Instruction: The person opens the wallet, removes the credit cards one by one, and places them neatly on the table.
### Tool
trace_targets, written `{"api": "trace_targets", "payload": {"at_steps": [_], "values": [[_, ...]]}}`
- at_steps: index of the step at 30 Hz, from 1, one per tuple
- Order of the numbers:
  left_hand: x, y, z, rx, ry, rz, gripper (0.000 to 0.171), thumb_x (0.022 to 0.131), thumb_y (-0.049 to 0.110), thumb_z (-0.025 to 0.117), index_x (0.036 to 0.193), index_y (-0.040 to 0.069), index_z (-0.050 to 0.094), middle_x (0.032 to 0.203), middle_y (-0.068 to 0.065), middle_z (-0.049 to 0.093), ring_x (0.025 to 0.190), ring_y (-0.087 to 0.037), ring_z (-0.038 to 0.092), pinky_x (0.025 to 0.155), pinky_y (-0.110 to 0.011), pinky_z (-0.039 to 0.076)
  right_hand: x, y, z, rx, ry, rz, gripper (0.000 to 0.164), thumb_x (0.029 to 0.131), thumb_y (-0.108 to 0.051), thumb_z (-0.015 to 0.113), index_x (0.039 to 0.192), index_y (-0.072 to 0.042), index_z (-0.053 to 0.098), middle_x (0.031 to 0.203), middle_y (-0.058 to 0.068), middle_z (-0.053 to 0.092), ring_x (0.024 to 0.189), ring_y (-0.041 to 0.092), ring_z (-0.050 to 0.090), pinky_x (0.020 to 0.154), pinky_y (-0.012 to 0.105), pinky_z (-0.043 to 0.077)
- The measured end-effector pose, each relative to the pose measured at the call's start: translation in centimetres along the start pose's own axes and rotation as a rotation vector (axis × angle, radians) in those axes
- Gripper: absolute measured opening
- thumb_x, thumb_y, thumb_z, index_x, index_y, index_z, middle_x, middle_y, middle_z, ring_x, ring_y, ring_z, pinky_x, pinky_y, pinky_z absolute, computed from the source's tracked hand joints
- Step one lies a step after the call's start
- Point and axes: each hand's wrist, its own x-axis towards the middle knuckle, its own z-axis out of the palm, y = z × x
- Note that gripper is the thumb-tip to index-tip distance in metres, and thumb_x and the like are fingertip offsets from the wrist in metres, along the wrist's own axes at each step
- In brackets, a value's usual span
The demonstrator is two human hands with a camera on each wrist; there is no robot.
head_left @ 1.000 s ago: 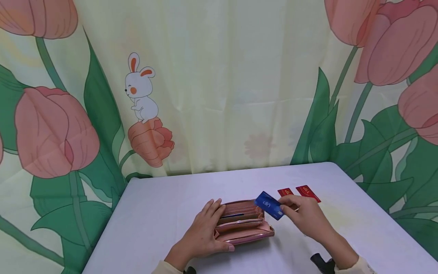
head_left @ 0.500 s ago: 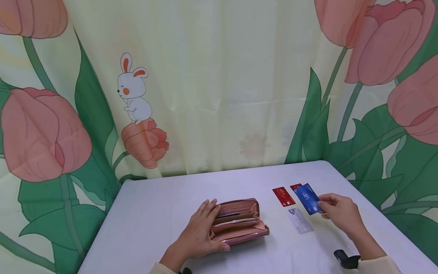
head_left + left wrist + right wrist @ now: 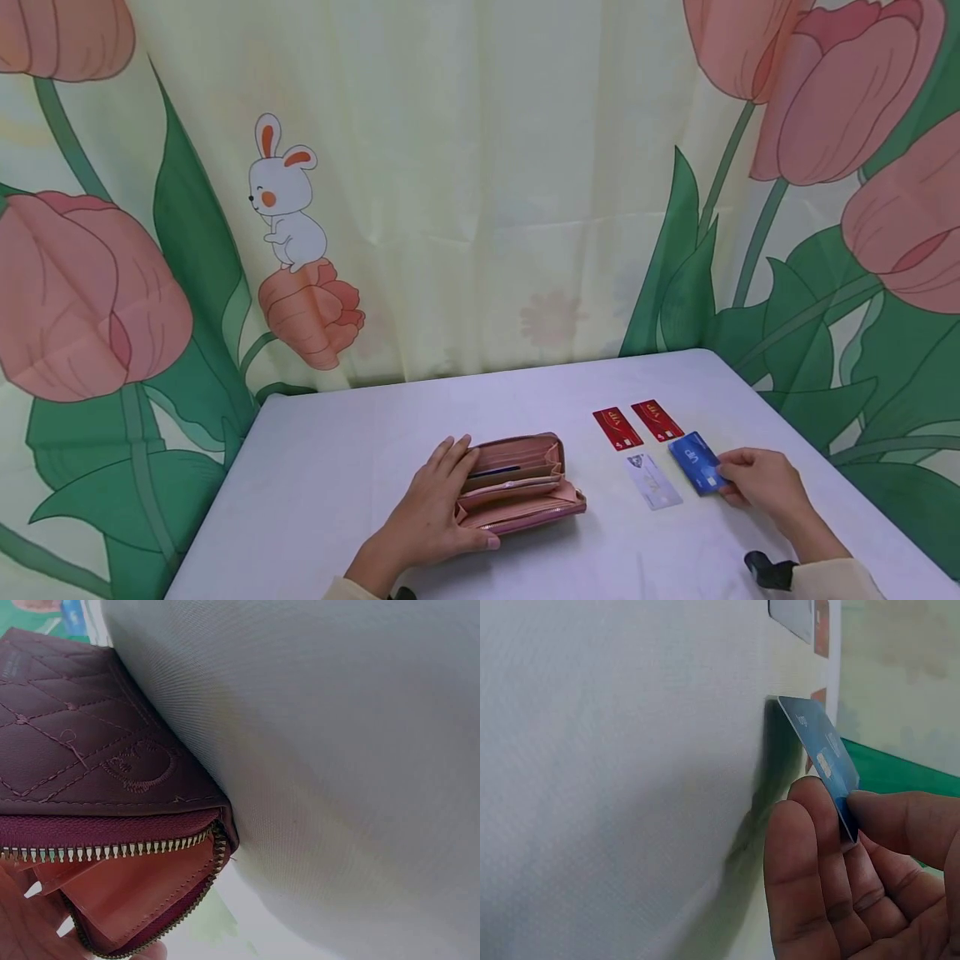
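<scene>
My left hand [image 3: 427, 512] grips the left end of an unzipped pink wallet [image 3: 517, 505], thumb at its front and fingers over the far side. The left wrist view shows the wallet's dark quilted cover [image 3: 75, 727] and brass zip teeth [image 3: 135, 850]. A dark strip [image 3: 491, 472] shows in one of its slots. Off to the right, my right hand [image 3: 768, 486] pinches a blue VIP card [image 3: 696, 462] by its near right edge. In the right wrist view the card [image 3: 826, 754] is tilted, thumb on one face, fingertips on the other, close over the tablecloth.
Two red VIP cards [image 3: 617, 428] lie side by side on the white-covered table [image 3: 360, 467], right of the wallet. A silvery card [image 3: 655, 482] lies in front of them, left of the blue one. Behind the table hangs a tulip-and-rabbit curtain [image 3: 495, 208].
My right hand has carried the blue card from above the wallet rightward and down, beside the silvery card. Both red cards are now uncovered. My left hand stays on the wallet.
</scene>
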Motion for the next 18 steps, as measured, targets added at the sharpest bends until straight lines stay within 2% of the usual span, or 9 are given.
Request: {"api": "trace_targets", "payload": {"at_steps": [5, 11, 14, 18], "values": [[-0.1, 0.0, -0.1, -0.005, 0.008, 0.004, 0.116, 0.073, 0.074, 0.08, 0.161, 0.012, 0.039, 0.171, -0.007, 0.028, 0.158, -0.036, 0.019, 0.118, -0.065, 0.03, 0.3, 0.5, 0.5, -0.045, 0.007, 0.009, 0.036, 0.101, -0.008, 0.06, 0.125, 0.018, 0.059, 0.099, 0.026, 0.063, 0.074, 0.022, 0.063, 0.063, 0.031, 0.06], [-0.1, -0.1, -0.1, 0.0, 0.004, -0.002, 0.116, 0.073, 0.075, 0.079, 0.162, 0.013, 0.038, 0.171, -0.006, 0.027, 0.159, -0.035, 0.019, 0.118, -0.064, 0.03, 0.2, 0.1, 1.0, -0.16, 0.033, -0.042, 0.032, 0.098, -0.009, 0.062, 0.116, 0.018, 0.064, 0.086, 0.018, 0.064, 0.071, 0.022, 0.06, 0.061, 0.031, 0.056], [-0.1, -0.2, 0.0, -0.005, -0.005, -0.003, 0.117, 0.074, 0.076, 0.079, 0.162, 0.013, 0.037, 0.172, -0.006, 0.026, 0.159, -0.035, 0.018, 0.118, -0.065, 0.029, -0.1, -0.2, 1.0, -0.244, 0.049, -0.07, 0.031, 0.097, -0.009, 0.065, 0.112, 0.017, 0.066, 0.086, 0.018, 0.066, 0.074, 0.024, 0.059, 0.061, 0.033, 0.053], [0.0, -0.1, 0.0, -0.007, -0.01, 0.0, 0.117, 0.074, 0.076, 0.078, 0.163, 0.013, 0.036, 0.172, -0.004, 0.025, 0.159, -0.036, 0.018, 0.118, -0.065, 0.029, -0.5, -0.6, 1.0, -0.34, 0.069, -0.079, 0.03, 0.095, -0.009, 0.068, 0.11, 0.017, 0.066, 0.091, 0.023, 0.067, 0.081, 0.031, 0.058, 0.067, 0.038, 0.053]]}}
